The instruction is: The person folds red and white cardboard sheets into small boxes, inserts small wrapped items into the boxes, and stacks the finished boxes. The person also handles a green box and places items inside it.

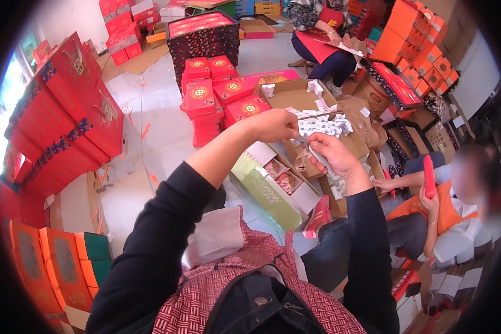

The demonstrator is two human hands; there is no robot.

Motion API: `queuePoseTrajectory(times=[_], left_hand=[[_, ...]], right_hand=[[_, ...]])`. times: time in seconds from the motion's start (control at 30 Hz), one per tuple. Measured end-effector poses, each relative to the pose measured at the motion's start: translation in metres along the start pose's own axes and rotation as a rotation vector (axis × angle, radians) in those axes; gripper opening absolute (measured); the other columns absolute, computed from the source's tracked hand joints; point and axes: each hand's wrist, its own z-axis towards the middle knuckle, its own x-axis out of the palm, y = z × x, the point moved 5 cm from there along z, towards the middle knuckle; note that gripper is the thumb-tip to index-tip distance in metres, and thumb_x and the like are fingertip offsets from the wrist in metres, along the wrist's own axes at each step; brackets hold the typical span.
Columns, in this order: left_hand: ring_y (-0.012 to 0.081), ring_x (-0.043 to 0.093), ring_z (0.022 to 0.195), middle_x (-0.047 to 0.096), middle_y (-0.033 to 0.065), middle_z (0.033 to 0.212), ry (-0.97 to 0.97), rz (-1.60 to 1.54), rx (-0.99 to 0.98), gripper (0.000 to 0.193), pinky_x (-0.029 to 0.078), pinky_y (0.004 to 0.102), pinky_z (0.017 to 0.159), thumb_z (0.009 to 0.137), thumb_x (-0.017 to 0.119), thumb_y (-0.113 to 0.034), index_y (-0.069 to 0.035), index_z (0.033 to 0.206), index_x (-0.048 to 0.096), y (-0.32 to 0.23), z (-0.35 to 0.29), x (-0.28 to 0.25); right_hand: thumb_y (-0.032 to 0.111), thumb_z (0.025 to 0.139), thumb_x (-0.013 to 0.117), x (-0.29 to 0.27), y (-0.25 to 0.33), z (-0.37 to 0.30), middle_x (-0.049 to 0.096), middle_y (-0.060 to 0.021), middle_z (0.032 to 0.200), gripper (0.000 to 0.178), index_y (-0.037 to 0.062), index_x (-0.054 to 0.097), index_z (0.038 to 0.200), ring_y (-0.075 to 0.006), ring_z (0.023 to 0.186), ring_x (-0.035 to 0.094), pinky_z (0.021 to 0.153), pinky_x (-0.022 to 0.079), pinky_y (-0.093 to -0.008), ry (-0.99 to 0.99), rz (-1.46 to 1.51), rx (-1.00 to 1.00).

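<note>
My left hand [278, 123] is bent over with its fingers pinched together. Close by on the right is my right hand [339, 155], its fingers curled round a small white piece [318, 156] that looks like paper or a packet. A thin pale bit shows between the two hands; whether my left fingers grip it is hard to see. Below and beyond them lies an open cardboard box [286, 96] with many small white printed packets [331, 127]. Nearer to me stands a long green and white carton [261, 186], open, with wrapped round items [286, 181] inside.
Red gift boxes [200, 97] are stacked beyond my left forearm, and large red cartons [78, 106] fill the left side. Orange boxes [30, 267] stand at lower left. A co-worker in an orange apron [451, 206] holds a red object at right; another person [328, 33] sits ahead.
</note>
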Motion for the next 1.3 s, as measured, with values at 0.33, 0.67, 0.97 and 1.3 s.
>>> queuePoseTrajectory(times=[0.33, 0.67, 0.97, 1.3], left_hand=[[0.0136, 0.062, 0.064, 0.061, 0.0081, 0.064, -0.09, 0.05, -0.152, 0.008, 0.049, 0.0288, 0.06, 0.074, 0.062, -0.007, 0.0, 0.073, 0.063, -0.038, -0.025, -0.011], [0.0298, 0.053, 0.11, 0.057, 0.0114, 0.118, -0.519, 0.453, 0.006, 0.029, 0.025, 0.0647, 0.096, 0.087, 0.052, -0.026, -0.008, 0.107, 0.062, -0.037, -0.034, 0.045], [0.0336, 0.058, 0.101, 0.061, 0.0173, 0.109, -0.267, 0.104, -0.189, 0.031, 0.046, 0.037, 0.088, 0.084, 0.058, -0.022, -0.002, 0.106, 0.062, 0.112, 0.001, 0.054], [0.034, 0.06, 0.092, 0.064, 0.0172, 0.099, -0.048, -0.01, -0.34, 0.032, 0.048, 0.0406, 0.081, 0.083, 0.058, -0.029, -0.003, 0.101, 0.063, 0.197, 0.029, 0.091]], right_hand=[[0.015, 0.085, 0.065, 0.001, 0.016, -0.03, 0.055, 0.0015, 0.065, 0.013, 0.0038, 0.063, 0.078, -0.0066, 0.053, 0.049, 0.046, 0.038, -0.0203, -0.164, -0.577, -0.405], [0.015, 0.089, 0.058, -0.009, -0.013, 0.018, 0.058, -0.0014, 0.069, 0.012, 0.0031, 0.059, 0.088, -0.0075, 0.054, 0.054, 0.048, 0.048, -0.0213, -0.617, 0.413, -0.556], [0.009, 0.087, 0.059, -0.163, -0.014, 0.113, 0.061, -0.0047, 0.075, 0.006, 0.0037, 0.058, 0.09, -0.0134, 0.064, 0.061, 0.055, 0.051, -0.0242, -0.826, 0.509, -0.437], [0.009, 0.087, 0.057, -0.292, 0.021, 0.267, 0.064, -0.0092, 0.081, 0.01, 0.0015, 0.056, 0.093, -0.0147, 0.065, 0.063, 0.051, 0.05, -0.0233, -0.932, 0.288, -0.308]])
